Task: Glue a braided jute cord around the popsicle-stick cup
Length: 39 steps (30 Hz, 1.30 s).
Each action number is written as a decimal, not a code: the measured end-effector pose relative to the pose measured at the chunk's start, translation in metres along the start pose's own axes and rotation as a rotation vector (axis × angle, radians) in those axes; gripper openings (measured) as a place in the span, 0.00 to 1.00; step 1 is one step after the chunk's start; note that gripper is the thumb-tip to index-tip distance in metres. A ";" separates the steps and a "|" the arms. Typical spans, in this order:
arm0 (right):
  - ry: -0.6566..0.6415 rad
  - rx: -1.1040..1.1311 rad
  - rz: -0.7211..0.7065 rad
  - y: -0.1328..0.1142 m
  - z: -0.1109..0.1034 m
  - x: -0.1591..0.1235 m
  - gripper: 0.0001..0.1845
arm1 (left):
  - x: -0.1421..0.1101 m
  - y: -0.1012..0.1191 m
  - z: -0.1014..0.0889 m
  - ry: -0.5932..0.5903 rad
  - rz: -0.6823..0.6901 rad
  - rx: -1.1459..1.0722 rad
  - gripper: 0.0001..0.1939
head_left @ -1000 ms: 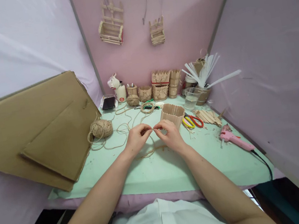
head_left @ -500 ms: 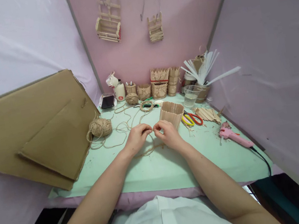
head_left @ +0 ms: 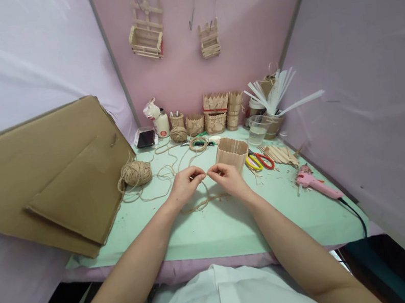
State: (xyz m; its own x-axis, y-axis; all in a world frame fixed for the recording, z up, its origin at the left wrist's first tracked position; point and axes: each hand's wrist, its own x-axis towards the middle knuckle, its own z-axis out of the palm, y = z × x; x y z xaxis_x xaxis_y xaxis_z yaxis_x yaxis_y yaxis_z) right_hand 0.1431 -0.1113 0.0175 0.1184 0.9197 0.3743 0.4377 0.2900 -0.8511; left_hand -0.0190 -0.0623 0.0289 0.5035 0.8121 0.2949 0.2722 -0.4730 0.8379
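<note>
Over the middle of the table, my left hand [head_left: 188, 182] and my right hand [head_left: 227, 176] meet fingertip to fingertip, each pinching jute twine. The bit of twine between the fingers is tiny and mostly covered. Below them a loose length of twine [head_left: 207, 201] curves across the green cloth. Just behind my right hand stands a wooden-stick basket [head_left: 232, 150] with a scalloped rim, partly hidden by that hand. A ball of twine [head_left: 135, 173] lies to the left, its loose strands trailing toward the middle.
Scissors [head_left: 260, 160] with yellow and red handles lie right of the basket, beside flat wooden sticks [head_left: 279, 154]. A pink glue gun [head_left: 317, 185] rests at the right, its cord over the edge. Cardboard [head_left: 56, 181] leans at left. A plastic cup [head_left: 257, 132] of liquid stands behind.
My hands stay at the same spot, still fingertip to fingertip. The right fingers have straightened and flattened a little; the rest of the table looks the same.
</note>
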 end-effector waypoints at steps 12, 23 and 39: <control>0.046 -0.004 0.000 -0.001 0.000 -0.001 0.11 | 0.001 -0.003 0.001 0.028 -0.006 -0.051 0.10; 0.011 0.045 0.043 -0.006 0.000 -0.002 0.12 | 0.000 -0.001 0.001 0.055 -0.005 -0.075 0.08; 0.074 -0.085 -0.159 -0.008 0.001 -0.005 0.05 | -0.002 0.006 0.000 0.003 -0.032 -0.204 0.12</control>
State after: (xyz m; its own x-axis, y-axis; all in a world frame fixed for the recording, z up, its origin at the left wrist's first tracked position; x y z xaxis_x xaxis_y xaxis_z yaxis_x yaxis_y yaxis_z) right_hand 0.1382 -0.1178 0.0224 0.1054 0.8414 0.5301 0.5290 0.4039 -0.7463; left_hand -0.0183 -0.0665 0.0337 0.4946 0.8269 0.2676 0.1164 -0.3681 0.9225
